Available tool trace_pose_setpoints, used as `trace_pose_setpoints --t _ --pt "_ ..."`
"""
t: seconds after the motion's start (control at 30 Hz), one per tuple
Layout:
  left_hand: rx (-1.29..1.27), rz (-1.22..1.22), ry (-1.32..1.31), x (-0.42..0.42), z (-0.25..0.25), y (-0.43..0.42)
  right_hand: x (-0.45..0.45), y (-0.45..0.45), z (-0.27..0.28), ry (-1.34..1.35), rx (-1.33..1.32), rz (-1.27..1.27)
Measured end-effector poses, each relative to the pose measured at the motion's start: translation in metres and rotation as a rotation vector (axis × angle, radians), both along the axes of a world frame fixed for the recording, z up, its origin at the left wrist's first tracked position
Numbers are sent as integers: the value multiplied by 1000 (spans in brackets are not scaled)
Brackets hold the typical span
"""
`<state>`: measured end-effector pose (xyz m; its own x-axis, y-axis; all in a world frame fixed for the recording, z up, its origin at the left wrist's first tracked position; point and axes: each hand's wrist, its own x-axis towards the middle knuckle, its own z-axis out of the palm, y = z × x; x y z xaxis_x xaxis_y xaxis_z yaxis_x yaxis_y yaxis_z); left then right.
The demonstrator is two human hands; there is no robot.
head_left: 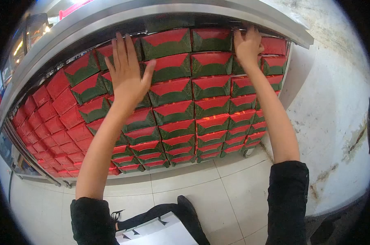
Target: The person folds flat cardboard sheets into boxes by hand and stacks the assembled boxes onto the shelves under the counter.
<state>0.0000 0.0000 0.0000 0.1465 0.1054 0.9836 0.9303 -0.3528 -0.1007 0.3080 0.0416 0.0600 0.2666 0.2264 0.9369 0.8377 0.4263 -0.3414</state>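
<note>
Nearest, two black sleeves (91,220) reach up from the bottom edge. Between them, low down, is a white, flat-faced item (160,233) with small dark angular marks; what it is cannot be made out. Beside it, a leg in black (152,213) ends in a dark shoe (188,206).

Both bare forearms stretch forward to a wall of stacked boxes. The left hand (130,75) lies with its palm toward the upper rows, fingers spread and thumb out to the side; its grip is released, holding nothing. The right hand (248,45) is at the top row further right, its fingers bent over the box fronts near a mostly red box (273,46); whether its grip closes on one cannot be told.

The red-and-green boxes (171,89) sit in tight rows in the middle and right of the stack, each with a red upper part and a dark green lower part. Plain red boxes (66,101) fill the left end. Above the stack runs the curved-looking metal edge of a counter (185,7), and a caster (248,152) shows beneath its right end.

Pale floor tiles (193,185) spread below. To the right is a white, stained wall (322,110). At far left are blurred bright lights (18,48).
</note>
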Motion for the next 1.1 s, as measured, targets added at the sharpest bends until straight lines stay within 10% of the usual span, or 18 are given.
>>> trace_pose_setpoints --t 0.2,0.3,0.37,0.5,0.57,0.77,1.0,1.1 --pt "-370 47 -203 21 67 -11 19 47 37 -232 -531 -319" --pt "-483 310 -135 25 89 4 38 86 52 -376 -480 -278" --pt "-161 316 -51 12 90 33 78 159 54 -937 55 -750" --pt "-359 265 39 -12 105 63 67 155 51 -978 238 -945" --pt "-346 191 10 -18 104 75 33 128 55 -384 244 -158" --pt "-398 73 -66 -10 99 65 -57 -24 56 -215 -211 104" --pt "-416 122 -38 -10 95 54 -99 -14 41 -31 -423 -138" --pt "-392 469 159 3 93 34 -111 3 28 71 3 -619"
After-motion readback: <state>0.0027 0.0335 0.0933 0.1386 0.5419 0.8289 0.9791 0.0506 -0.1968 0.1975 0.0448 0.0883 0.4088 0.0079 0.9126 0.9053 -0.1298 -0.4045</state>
